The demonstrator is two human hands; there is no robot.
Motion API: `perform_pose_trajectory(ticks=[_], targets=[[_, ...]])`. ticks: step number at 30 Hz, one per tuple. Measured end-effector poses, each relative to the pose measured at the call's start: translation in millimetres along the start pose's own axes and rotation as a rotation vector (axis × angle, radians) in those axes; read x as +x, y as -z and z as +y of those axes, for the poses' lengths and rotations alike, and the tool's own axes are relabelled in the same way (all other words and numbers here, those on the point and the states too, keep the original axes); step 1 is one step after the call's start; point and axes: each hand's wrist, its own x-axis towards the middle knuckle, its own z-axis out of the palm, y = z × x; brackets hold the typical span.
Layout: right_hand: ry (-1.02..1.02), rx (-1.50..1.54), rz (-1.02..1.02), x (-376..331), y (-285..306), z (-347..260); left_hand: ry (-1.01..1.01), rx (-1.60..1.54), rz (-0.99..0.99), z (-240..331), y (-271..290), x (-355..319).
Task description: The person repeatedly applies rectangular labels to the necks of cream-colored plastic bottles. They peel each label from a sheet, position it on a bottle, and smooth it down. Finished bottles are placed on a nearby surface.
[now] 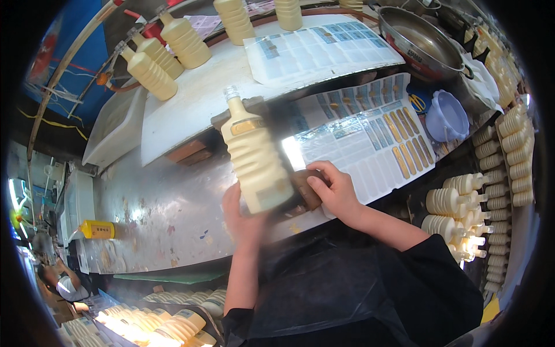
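A cream ribbed plastic bottle (257,156) with a gold label strip near its shoulder lies at a slant before me, neck pointing away. A blue-grey patch, smeared by motion, shows near its base. My left hand (243,217), also blurred, cups the bottle's lower left corner, with part of its fingers hidden by the bottle. Closed round a brown block (307,188), my right hand (337,194) keeps it just beside the bottle's lower right edge; whether the two touch I cannot tell. Sheets of blue and gold labels (370,139) spread to the right of the bottle.
Cream bottles (151,75) stand on the white board (219,87) at the back, beside another label sheet (324,49). A wide metal pan (419,37) and a lilac bucket (447,115) are at the right. A yellow bottle (97,229) lies at left. Stacked bottles flank the bench.
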Motion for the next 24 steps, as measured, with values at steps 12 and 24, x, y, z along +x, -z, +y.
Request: perform_pose_trajectory(ticks=[12, 24], targets=[[-0.33, 0.468, -0.095, -8, 42, 14, -0.111, 0.165, 0.003, 18, -24, 8], [0.079, -0.735, 0.08, 28, 92, 46, -0.297, 0.413, 0.024, 35, -13, 5]])
